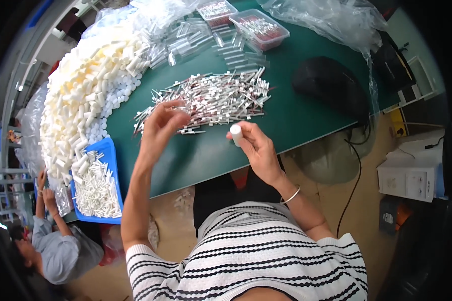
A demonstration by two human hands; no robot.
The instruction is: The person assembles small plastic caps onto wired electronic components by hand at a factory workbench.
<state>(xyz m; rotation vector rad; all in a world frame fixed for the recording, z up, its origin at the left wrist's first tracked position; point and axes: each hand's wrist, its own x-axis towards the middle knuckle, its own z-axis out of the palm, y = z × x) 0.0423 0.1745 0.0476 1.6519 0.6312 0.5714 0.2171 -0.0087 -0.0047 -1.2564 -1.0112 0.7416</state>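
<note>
My right hand (258, 150) holds a small white cylinder (236, 135) upright between thumb and fingers, just past the near edge of the green table. To its left, my left hand (160, 125) hovers at the near side of a heap of thin white sticks (216, 98) with reddish parts among them. Its thumb and fingers are apart, slightly blurred, and nothing shows between them. At the left lies a big mound of white and cream cylinders (85, 85), with round translucent white caps (118, 93) along its right side.
A blue tray (116, 175) of short white sticks stands at the left edge. Clear tubes (186, 42), two plastic boxes (266, 32) and plastic bags (331, 20) lie at the back. A black object (329, 85) sits at the right. Another person (68, 251) works at the lower left.
</note>
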